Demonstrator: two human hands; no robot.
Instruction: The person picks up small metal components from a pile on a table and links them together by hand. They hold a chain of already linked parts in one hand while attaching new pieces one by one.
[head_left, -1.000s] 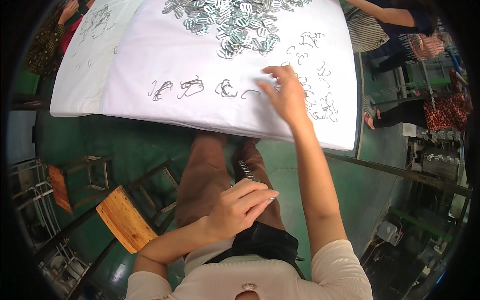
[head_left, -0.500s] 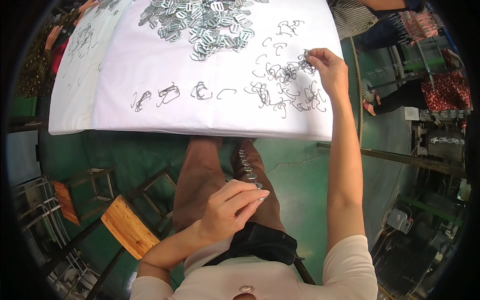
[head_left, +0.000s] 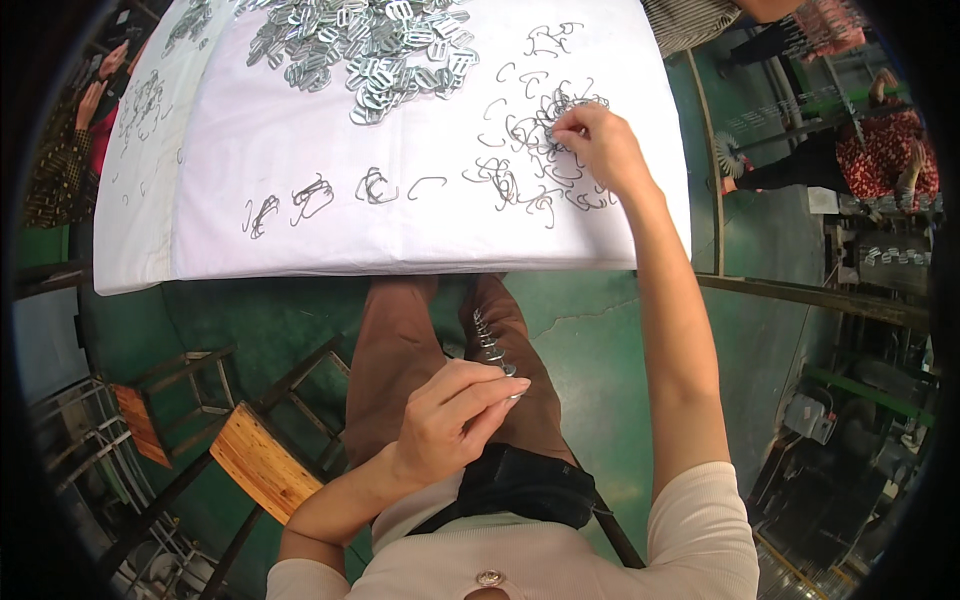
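My left hand is closed in a pinch above my lap, holding the end of a row of small linked metal pieces. The row stretches away from its fingertips over my right trouser leg. Over the table, my right hand reaches into a loose pile of dark bent wire hooks, thumb and fingers together. Whatever lies between those fingertips is too small to make out. Farther back, a big heap of silvery slotted metal buckles covers part of the white tabletop.
Small bunches of hooks and a single hook lie along the table's near part. Wooden-topped stools stand at lower left. Other people's hands show at far left; a person in red patterned clothing is at right.
My right hand has moved left and a little nearer across the hook pile. My left hand keeps its hold on the linked pieces. The whole view has shifted slightly.
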